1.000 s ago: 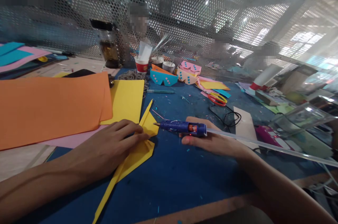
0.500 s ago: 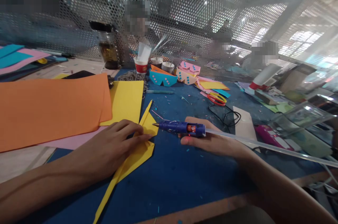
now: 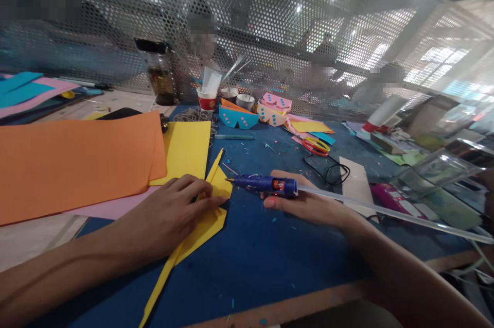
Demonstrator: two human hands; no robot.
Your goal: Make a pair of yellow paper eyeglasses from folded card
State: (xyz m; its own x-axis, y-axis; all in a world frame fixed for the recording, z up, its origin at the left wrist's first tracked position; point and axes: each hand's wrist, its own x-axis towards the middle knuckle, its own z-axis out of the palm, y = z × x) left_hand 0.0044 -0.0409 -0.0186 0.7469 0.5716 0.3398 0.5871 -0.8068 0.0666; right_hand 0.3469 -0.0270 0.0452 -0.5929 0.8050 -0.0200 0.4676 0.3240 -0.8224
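Nothing much moved. Your left hand [image 3: 170, 214], fingers spread flat, pinned folded yellow paper [image 3: 210, 221] to tabletop [image 3: 250, 261]. Right hand [image 3: 309, 207] fingers wrapped glue gun [image 3: 266, 184], nozzle just beside paper. Gluing judged pending; nozzle needed contact with fold.

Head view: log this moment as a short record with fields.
left hand: lying on the folded paper, fingers pressing it to the mat
right hand: closed round the glue gun, nozzle pointing left at the paper's upper flap; contact cannot be told
glue stick: clear, juts from the gun's rear
beside left hand: orange sheet overlapping yellow sheet
farther back: scissors, red cup
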